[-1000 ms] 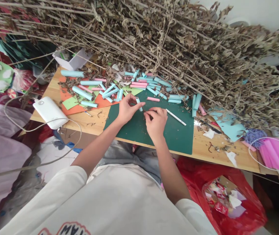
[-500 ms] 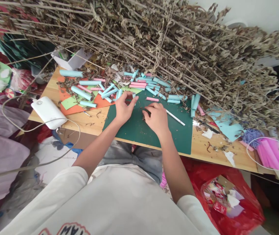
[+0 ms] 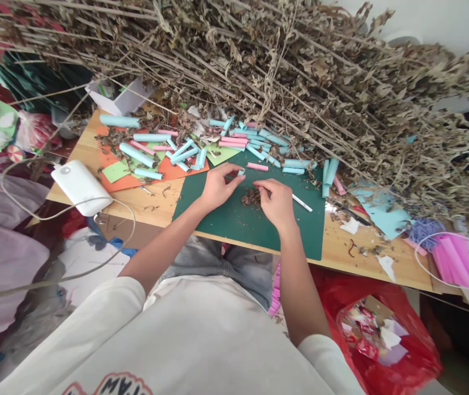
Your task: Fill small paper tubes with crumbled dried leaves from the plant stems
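Head view: on the bench's (image 3: 152,204) green mat (image 3: 234,225), the left hand (image 3: 216,187) pinches a small blue paper roll (image 3: 241,172), the right hand (image 3: 277,200) is pinched closed beside a dried-leaf crumb pile (image 3: 251,197), and a red bag (image 3: 328,291) holds paper scraps (image 3: 376,332).

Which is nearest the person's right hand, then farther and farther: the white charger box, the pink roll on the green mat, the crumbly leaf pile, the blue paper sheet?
1. Crumbly leaf pile: right beside the right hand, on the green mat.
2. Pink roll: just beyond the hand.
3. Blue paper sheet: off to the right.
4. White charger box: far left table edge.
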Demonstrator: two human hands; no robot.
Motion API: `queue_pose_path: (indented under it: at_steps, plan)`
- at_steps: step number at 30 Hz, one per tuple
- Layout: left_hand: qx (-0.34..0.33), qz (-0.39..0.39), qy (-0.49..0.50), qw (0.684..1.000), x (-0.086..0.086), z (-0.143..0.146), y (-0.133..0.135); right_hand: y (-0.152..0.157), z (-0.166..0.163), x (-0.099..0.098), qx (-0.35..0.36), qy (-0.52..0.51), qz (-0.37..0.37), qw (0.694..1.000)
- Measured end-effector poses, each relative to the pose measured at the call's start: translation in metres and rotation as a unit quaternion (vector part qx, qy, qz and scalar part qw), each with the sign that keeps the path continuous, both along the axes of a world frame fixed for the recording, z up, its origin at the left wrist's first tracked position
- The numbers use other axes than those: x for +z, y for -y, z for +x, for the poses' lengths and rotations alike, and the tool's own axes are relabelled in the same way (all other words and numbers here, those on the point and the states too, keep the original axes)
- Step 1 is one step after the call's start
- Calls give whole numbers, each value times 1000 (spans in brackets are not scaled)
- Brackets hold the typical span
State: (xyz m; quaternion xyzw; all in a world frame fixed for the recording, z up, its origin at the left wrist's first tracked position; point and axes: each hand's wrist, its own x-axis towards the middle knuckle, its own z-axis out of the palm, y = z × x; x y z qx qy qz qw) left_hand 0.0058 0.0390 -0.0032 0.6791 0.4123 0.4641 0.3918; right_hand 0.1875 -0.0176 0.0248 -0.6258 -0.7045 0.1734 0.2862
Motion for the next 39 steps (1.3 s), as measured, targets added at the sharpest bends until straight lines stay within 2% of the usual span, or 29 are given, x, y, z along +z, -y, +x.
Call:
queue_pose_path:
  at_steps: [7,9,11,13,16,19,22,25,29,34,39]
  plan:
    - [-26,3,-22,999,0,-1,0,-7,-10,4,44,165,-30,985]
    - [-37,3,-19,999,0,-1,0,-10,-13,2,53,179,-34,982]
    - [-52,-2,-17,999,-1,-2,1,-9,-13,2,32,133,-17,990]
    - [-64,-11,-19,998,-2,-2,1,-6,-12,2,-30,39,24,999]
    - [-75,-7,-27,997,-4,-1,1,-1,-14,4,-120,-125,67,983]
    - [-85,4,-32,996,-4,-1,1,-2,-22,5,-138,-232,72,960]
    - [-89,7,-40,995,-3,-1,1,-4,-33,5,-139,-266,91,949]
    - [-90,14,-45,995,-2,-2,2,-3,-41,5,-139,-253,110,951]
    - [-91,20,-42,995,-3,-2,2,3,-46,6,-139,-174,126,967]
    - [-85,18,-45,995,-3,-2,2,8,-46,6,-124,-146,117,974]
    - [-81,20,-51,995,-3,-2,3,11,-43,7,-75,-96,123,985]
